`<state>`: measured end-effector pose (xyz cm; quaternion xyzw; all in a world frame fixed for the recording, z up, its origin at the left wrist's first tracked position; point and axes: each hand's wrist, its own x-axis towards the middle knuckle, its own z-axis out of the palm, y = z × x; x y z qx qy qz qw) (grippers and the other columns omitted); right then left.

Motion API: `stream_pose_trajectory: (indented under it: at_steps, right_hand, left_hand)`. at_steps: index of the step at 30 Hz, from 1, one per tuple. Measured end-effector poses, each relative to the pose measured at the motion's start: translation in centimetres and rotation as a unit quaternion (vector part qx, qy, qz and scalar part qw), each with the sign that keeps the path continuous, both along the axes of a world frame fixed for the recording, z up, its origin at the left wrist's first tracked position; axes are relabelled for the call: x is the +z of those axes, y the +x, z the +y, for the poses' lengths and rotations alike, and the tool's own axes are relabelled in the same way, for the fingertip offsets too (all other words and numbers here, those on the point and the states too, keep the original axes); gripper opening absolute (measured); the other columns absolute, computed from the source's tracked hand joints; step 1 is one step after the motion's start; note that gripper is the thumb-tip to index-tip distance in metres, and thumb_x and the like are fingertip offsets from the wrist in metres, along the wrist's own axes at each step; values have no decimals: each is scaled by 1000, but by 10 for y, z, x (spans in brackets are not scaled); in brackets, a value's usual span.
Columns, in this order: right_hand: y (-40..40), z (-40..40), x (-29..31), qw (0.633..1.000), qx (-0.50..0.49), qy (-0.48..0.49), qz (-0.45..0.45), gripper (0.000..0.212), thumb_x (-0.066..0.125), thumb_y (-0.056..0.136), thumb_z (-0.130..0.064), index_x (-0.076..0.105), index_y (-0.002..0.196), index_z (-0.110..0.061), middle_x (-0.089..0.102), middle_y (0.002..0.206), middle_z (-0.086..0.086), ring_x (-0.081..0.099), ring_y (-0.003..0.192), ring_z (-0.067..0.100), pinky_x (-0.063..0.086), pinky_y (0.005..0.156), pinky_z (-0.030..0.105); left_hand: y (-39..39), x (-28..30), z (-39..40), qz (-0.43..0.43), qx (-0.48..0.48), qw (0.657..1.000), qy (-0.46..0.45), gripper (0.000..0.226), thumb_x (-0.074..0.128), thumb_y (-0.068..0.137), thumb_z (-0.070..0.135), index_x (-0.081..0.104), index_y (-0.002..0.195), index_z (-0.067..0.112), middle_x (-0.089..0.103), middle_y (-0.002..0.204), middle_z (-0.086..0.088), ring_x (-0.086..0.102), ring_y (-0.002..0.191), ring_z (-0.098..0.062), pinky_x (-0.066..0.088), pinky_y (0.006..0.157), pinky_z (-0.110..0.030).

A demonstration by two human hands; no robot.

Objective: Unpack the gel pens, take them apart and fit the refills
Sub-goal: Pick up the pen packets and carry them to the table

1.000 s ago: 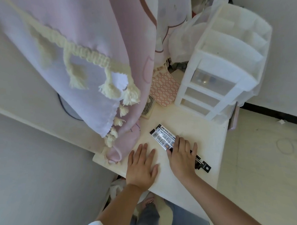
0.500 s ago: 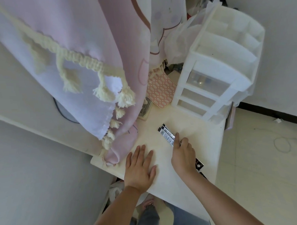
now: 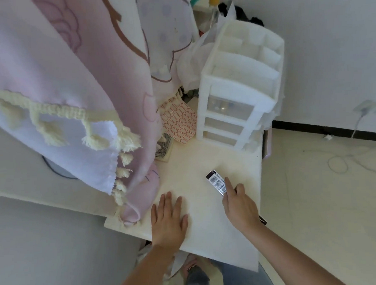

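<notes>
Pack (image 3: 216,182) slid rightward | right hand (image 3: 239,207) grips it | left hand (image 3: 167,218) flat, apart

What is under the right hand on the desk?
The right hand covers the near part of the gel pen packs; only their barcoded far end shows. How the fingers hold them is hidden.
</notes>
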<state>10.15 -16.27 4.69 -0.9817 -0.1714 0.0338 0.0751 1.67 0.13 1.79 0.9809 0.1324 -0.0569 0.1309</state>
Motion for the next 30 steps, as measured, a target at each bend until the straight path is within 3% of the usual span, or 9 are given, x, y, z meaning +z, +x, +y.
stream_pose_trajectory:
  at_steps: [2, 4, 7, 10, 14, 16, 19, 24, 30]
  right_hand:
    - [-6, -20, 0, 1000, -23, 4, 13, 37, 54, 69, -30, 66, 99, -11, 50, 56, 4, 14, 32, 13, -7, 33, 18]
    - [-13, -40, 6, 997, -60, 12, 39, 42, 38, 77, -34, 65, 102, -13, 50, 58, 2, 15, 36, 12, 4, 30, 18]
    - [-20, -77, 10, 979, -169, 98, 64, 44, 34, 86, -35, 54, 120, -14, 55, 81, 12, 44, 43, 23, 32, 41, 25]
    - [-30, -124, 16, 945, -258, 192, 64, 53, 34, 82, -44, 51, 124, -17, 56, 91, 14, 58, 61, 29, 42, 50, 29]
    - [-44, -210, 26, 890, -383, 245, 41, 41, 49, 87, -32, 48, 126, -23, 46, 91, 3, 56, 75, 25, 41, 64, 27]
    - [-54, -255, 31, 869, -426, 248, 36, 39, 52, 88, -26, 46, 127, -26, 42, 90, -2, 54, 78, 20, 40, 66, 25]
    - [-77, -332, 37, 831, -490, 262, 8, 39, 50, 89, -27, 45, 127, -26, 42, 91, -2, 48, 75, 14, 39, 66, 23]
    - [-117, -449, 51, 764, -579, 281, -58, 36, 51, 89, -26, 48, 125, -24, 45, 90, -2, 47, 68, 8, 39, 63, 19]
    - [-158, -547, 58, 675, -672, 285, -108, 36, 52, 88, -24, 49, 124, -22, 43, 85, -6, 45, 67, -1, 35, 56, 9]
  left_hand:
    - [8, 6, -9, 5, -6, 1000, 7, 57, -1, 94, 43, 44, 112, 14, 64, 113, -18, 41, 113, -30, 49, 81, -54]
    - [20, 12, -24, 10, -53, 999, 7, 56, 0, 94, 43, 45, 113, 16, 64, 113, -18, 42, 113, -31, 49, 79, -55]
    - [47, 24, -65, 37, -146, 989, -3, 62, 1, 94, 43, 56, 111, 20, 66, 111, -13, 61, 105, -33, 52, 75, -50]
    - [73, 34, -120, 29, -234, 971, -25, 62, 3, 95, 42, 62, 107, 24, 67, 110, -8, 64, 101, -29, 54, 73, -45]
    - [98, 49, -213, 11, -359, 930, -78, 34, 31, 84, 41, 46, 111, 26, 68, 105, -8, 60, 99, -28, 55, 74, -41]
    - [108, 54, -264, 9, -404, 911, -83, 33, 28, 88, 43, 45, 110, 27, 69, 103, -8, 61, 98, -29, 54, 72, -38]
    - [116, 65, -357, 13, -459, 882, -111, 44, 12, 94, 47, 46, 111, 25, 68, 105, -10, 64, 95, -33, 54, 72, -42]
    - [102, 78, -513, -4, -545, 822, -165, 40, 41, 80, 40, 56, 112, 22, 67, 109, -13, 63, 99, -35, 51, 76, -47]
    - [84, 80, -629, 58, -577, 777, -243, 62, 32, 81, 55, 60, 116, 12, 60, 120, -16, 52, 114, -37, 33, 95, -38]
